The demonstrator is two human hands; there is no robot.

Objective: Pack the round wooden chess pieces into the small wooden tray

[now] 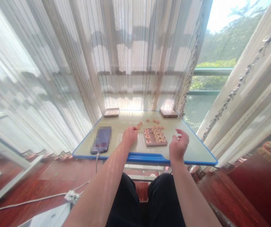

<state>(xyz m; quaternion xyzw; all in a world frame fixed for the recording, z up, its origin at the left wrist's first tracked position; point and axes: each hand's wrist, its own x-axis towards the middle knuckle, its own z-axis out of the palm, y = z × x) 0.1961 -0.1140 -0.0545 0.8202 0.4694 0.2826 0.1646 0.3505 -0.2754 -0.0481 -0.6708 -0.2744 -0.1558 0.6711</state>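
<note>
My left hand [130,135] rests low over the table with its fingers drawn together. Its fingertips are at the nearest of several loose round wooden Chinese chess pieces [140,123] and appear to pinch it. Right of that hand lies a shallow open box [156,144]. Red-marked pieces [159,136] fill its right side and form a column along its left wall, with a bare strip between. My right hand [179,145] hovers to the right of the box, fingers loosely bent and apart, nothing in it.
More loose pieces [147,120] lie beyond the box. An empty shallow tray [111,112] sits at the back left and a flat closed box [168,113] at the back right. A phone [101,138] with a cable [97,160] lies left. Blue edging [147,156] rims the table.
</note>
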